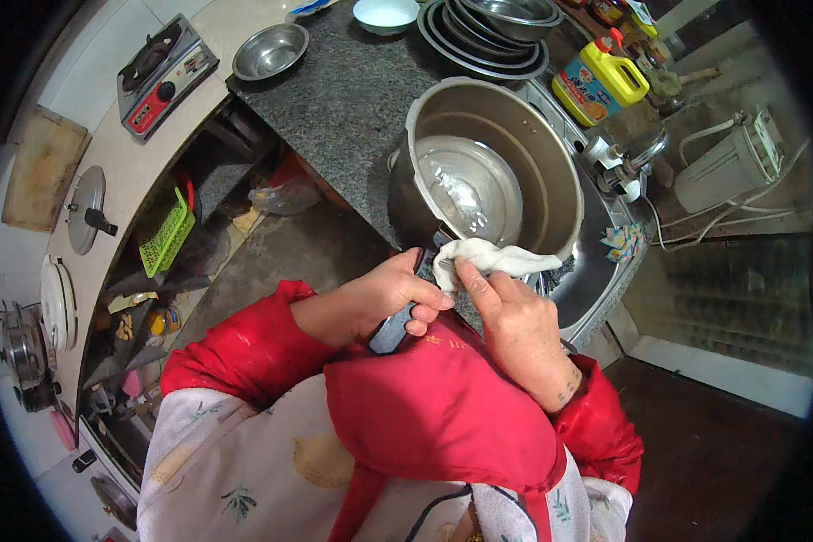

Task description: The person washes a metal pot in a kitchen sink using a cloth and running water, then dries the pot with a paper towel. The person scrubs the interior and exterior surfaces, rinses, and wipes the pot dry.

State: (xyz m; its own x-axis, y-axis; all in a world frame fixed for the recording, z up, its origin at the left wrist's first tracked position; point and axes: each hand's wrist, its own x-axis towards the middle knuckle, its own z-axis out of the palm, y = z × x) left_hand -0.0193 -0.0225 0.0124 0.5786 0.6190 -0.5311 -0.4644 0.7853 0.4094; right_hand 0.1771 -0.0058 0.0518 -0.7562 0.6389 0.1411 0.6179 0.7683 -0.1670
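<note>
A large metal pot point(545, 156), probably a pressure cooker body, stands tilted towards me at the edge of the counter and sink. Its inside looks wet and shiny at the base. My left hand point(406, 291) is closed around its long dark handle point(389, 332). With my right hand point(515, 318) I hold a white cloth point(498, 257) against the handle's root, just below the pot's rim. The index finger presses into the cloth, and part of it trails right along the rim. The cloth hides where handle and pot join.
Behind the pot are stacked metal basins point(481, 47), a steel bowl point(271, 51) and a pale bowl point(386, 15). A yellow detergent jug point(599, 81) and a faucet point(627, 166) flank the steel sink point(589, 278). A portable gas stove point(166, 78) and pot lid point(87, 210) sit left.
</note>
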